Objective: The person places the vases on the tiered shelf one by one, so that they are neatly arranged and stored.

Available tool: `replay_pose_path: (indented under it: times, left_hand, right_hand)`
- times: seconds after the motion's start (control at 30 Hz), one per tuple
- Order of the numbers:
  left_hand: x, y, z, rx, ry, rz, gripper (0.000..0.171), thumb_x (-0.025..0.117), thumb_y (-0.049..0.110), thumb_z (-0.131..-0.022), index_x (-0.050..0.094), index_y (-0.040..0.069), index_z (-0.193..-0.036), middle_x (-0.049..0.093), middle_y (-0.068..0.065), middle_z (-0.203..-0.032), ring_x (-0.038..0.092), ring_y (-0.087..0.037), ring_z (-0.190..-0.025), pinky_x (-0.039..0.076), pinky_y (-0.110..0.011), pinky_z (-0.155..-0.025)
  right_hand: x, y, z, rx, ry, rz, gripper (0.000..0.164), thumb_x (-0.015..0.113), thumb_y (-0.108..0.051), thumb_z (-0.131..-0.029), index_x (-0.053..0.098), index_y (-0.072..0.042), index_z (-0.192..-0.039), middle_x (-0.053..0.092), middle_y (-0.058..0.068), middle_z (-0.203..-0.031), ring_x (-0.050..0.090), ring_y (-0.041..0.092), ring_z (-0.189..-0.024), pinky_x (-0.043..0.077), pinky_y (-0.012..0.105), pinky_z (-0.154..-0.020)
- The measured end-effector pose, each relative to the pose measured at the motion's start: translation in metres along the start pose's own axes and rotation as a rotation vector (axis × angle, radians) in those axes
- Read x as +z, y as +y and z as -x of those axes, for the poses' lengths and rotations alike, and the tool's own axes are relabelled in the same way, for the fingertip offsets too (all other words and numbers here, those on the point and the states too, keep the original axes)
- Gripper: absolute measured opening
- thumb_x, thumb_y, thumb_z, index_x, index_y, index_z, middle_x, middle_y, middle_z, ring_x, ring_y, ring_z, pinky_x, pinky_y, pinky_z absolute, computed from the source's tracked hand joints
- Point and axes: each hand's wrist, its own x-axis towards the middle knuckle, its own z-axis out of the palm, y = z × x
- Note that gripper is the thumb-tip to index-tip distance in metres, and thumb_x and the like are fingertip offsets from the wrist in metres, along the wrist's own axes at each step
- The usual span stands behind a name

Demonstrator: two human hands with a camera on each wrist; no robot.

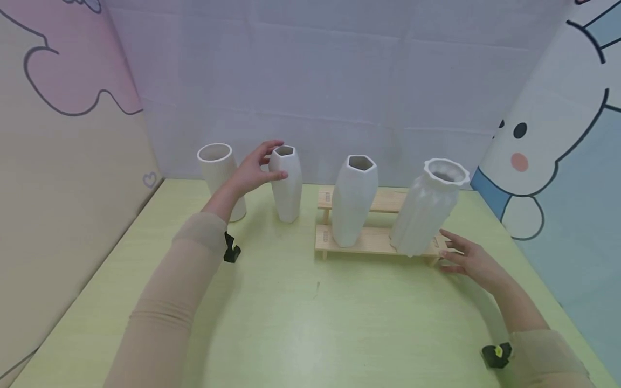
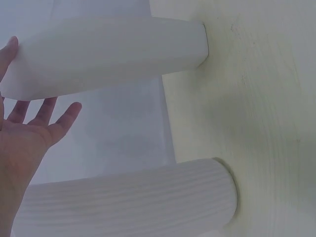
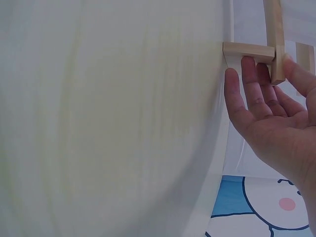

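My left hand (image 1: pixel 252 170) holds a slim faceted white vase (image 1: pixel 288 188) near its rim, thumb at the front and fingers around the back. Its base stands on the table. Left of it, partly behind my forearm, is a ridged cylindrical white vase (image 2: pixel 133 202). My right hand (image 1: pixel 473 264) grips the right end of a two-tier wooden stand (image 1: pixel 373 237); in the right wrist view the thumb lies above the shelf end (image 3: pixel 275 44) and fingers reach beneath. On the lower shelf stand a faceted vase (image 1: pixel 354 205) and a ruffled-rim vase (image 1: pixel 427 210), which looks tilted right.
The pale green table (image 1: pixel 291 318) spreads in front. A lilac cloth (image 1: pixel 315 81) hangs behind, with cartoon-printed panels (image 1: pixel 548 161) at the sides. Small black pieces (image 1: pixel 497 355) sit beside each sleeve cuff.
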Motion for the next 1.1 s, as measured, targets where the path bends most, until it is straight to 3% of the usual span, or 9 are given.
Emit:
replay_pose_path:
  times: [0.2, 0.4, 0.93, 1.1]
  left_hand:
    - [-0.0010, 0.0016, -0.0009, -0.016, -0.033, 0.020, 0.082, 0.077, 0.019, -0.079, 0.030, 0.026, -0.146, 0.031, -0.010, -0.151, 0.038, -0.038, -0.132, 0.040, -0.054, -0.101]
    - [-0.0013, -0.0003, -0.0017, -0.014, -0.014, 0.025, 0.079, 0.079, 0.022, -0.078, 0.034, 0.030, -0.143, 0.035, -0.007, -0.148, 0.043, -0.035, -0.129, 0.044, -0.050, -0.098]
    - [-0.0007, 0.0007, -0.0004, -0.007, 0.018, 0.052, 0.079, 0.082, 0.019, -0.074, 0.039, 0.023, -0.141, 0.042, -0.010, -0.144, 0.046, -0.037, -0.125, 0.046, -0.050, -0.095]
    - [0.0005, 0.0021, 0.0009, -0.026, 0.039, 0.092, 0.079, 0.082, 0.016, -0.073, 0.041, 0.021, -0.140, 0.043, -0.010, -0.141, 0.047, -0.036, -0.124, 0.046, -0.050, -0.095]
  right_hand:
    - [-0.0005, -0.0017, 0.0002, 0.002, 0.003, 0.019, 0.076, 0.051, -0.036, -0.097, 0.006, -0.008, -0.152, 0.008, 0.035, -0.150, 0.036, 0.052, -0.127, 0.052, 0.039, -0.087]
    - [-0.0007, -0.0031, 0.0004, 0.017, 0.003, 0.041, 0.078, 0.051, -0.038, -0.097, 0.005, -0.010, -0.152, 0.007, 0.033, -0.151, 0.037, 0.051, -0.127, 0.052, 0.040, -0.088]
    - [-0.0001, -0.0014, 0.0014, -0.013, -0.006, 0.001, 0.075, 0.051, -0.034, -0.098, 0.006, -0.007, -0.152, 0.008, 0.033, -0.151, 0.038, 0.051, -0.125, 0.052, 0.041, -0.088]
    - [0.0002, -0.0014, 0.0024, -0.025, 0.002, -0.017, 0.074, 0.051, -0.031, -0.098, 0.007, -0.006, -0.152, 0.010, 0.034, -0.150, 0.046, 0.042, -0.121, 0.053, 0.039, -0.087]
